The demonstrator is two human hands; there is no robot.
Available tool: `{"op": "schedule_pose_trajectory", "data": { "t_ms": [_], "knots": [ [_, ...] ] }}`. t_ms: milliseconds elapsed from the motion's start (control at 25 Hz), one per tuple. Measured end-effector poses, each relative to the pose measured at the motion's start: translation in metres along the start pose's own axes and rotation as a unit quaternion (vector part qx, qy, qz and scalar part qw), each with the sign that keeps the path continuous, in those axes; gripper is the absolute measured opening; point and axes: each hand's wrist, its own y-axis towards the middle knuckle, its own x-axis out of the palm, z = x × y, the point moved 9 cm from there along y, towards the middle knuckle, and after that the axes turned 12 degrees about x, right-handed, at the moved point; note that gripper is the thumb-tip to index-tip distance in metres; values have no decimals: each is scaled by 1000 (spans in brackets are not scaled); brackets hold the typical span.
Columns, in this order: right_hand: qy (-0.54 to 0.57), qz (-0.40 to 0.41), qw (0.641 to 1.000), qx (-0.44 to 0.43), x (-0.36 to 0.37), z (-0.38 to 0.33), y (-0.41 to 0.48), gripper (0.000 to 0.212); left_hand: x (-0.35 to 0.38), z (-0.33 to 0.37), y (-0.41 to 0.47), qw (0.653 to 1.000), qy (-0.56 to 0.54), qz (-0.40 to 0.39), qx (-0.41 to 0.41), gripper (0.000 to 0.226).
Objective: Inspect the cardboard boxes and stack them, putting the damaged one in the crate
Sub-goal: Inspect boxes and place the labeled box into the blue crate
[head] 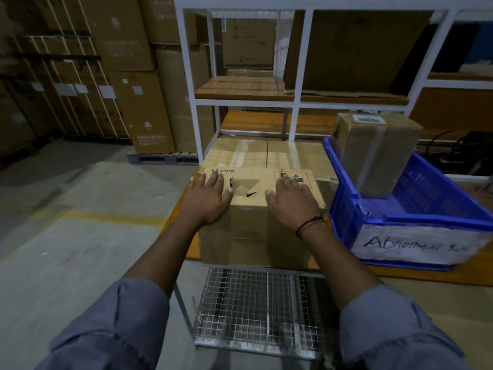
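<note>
Matt cardboard box (256, 214); blue plastic crate (346, 209).

The orange-topped table (400, 273) carries a PICO cardboard box (250, 225) at its near edge, a taped cardboard box (266, 153) directly behind, and a blue crate (344, 198) just beside them.

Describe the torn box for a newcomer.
On the orange tabletop below the white metal shelving, look left of the blue plastic crate. It is the nearer brown cardboard box, under the left hand and right hand. Unlike the taped cardboard box behind, its top has a ragged hole.
</note>
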Motion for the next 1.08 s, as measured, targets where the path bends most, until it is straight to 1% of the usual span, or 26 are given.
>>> {"op": "schedule_pose_trajectory", "data": {
  "t_ms": [80,240,360,440,520,560,600,640,680,720,760,800,840,920,960,1000,1080],
  "knots": [
    [4,8,1000,5,-3,12,0,65,0,-1,0,1000,2,5,-2,69],
    [-1,26,1000,0,0,10,-1,64,2,-6,-2,1000,3,3,-9,69],
    [12,12,1000,-3,-1,11,-1,62,2,-3,0,1000,0,0,-9,70],
    [51,-22,998,-10,-8,19,0,49,1,-3,0,1000,0,0,-10,70],
    [167,-21,985,24,-22,42,1,27,-1,-5,-2,1000,-3,4,-11,70],
    [248,-12,967,49,-28,56,-3,20,-1,-6,-4,1000,-5,5,-7,69],
    [334,-7,939,80,-30,72,-8,20,-1,-7,-5,1000,-8,8,-1,69],
    [428,-16,896,117,-25,87,-13,21,-3,-8,-7,1000,-14,14,4,69],
    [522,-47,837,159,-13,97,-21,22,-5,-11,-9,999,-23,23,7,69],
    [608,-97,760,207,7,101,-28,34,-6,-15,-12,999,-32,28,4,70],
    [667,-145,683,262,34,105,-31,57,-6,-19,-14,999,-40,27,1,72],
    [688,-173,633,308,58,108,-37,74,-6,-23,-17,999,-46,24,-1,74],
    [683,-199,620,330,75,108,-45,78,-5,-25,-20,998,-53,23,-3,74],
    [642,-250,640,341,94,102,-61,62,-6,-28,-25,997,-70,29,-9,68],
    [637,-261,641,340,92,97,-69,54,-9,-31,-27,996,-77,31,-16,67],
    [640,-265,641,330,84,92,-73,47,-12,-37,-26,996,-79,30,-27,68],
    [657,-224,656,296,61,88,-66,36,-13,-47,-24,994,-86,9,-65,77]
  ]
}}
